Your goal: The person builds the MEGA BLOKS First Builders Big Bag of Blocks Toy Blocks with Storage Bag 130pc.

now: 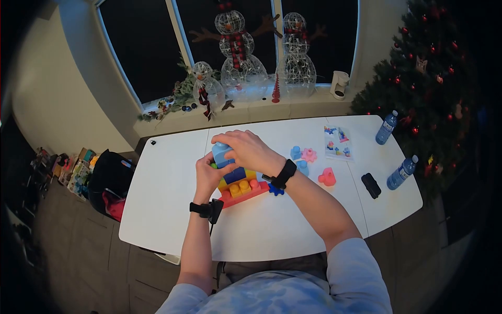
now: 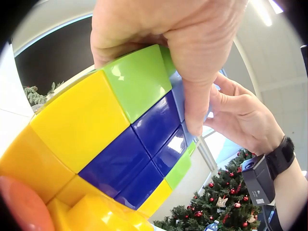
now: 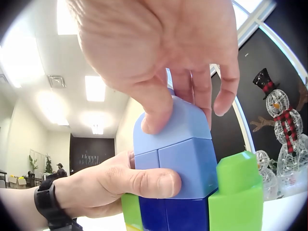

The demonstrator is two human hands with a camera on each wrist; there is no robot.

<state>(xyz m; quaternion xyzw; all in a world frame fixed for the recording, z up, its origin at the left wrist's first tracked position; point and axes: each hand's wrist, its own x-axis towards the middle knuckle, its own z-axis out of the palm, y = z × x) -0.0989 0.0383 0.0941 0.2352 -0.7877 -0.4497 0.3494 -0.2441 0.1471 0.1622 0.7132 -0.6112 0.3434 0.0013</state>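
A tower of toy building blocks stands on a long red base (image 1: 230, 201) on the white table. Yellow blocks (image 2: 79, 127), dark blue blocks (image 2: 156, 118) and green blocks (image 3: 236, 207) make up its body, with light blue blocks (image 3: 190, 168) higher up. At the top is a rounded light blue block (image 3: 187, 122), pinched by my right hand (image 1: 253, 152) from above between thumb and fingers. My left hand (image 1: 208, 180) grips the tower's upper left side, its thumb lying across the light blue blocks just below. Low on the front are yellow studs (image 1: 239, 188).
Right of the tower lie a dark blue gear (image 1: 276, 190), light blue blocks (image 1: 296, 152), a pink gear (image 1: 309, 155) and a pink block (image 1: 327, 178). Beyond them are a picture sheet (image 1: 338, 144), a black case (image 1: 371, 186) and two water bottles, one far (image 1: 386, 129), one nearer (image 1: 401, 174).
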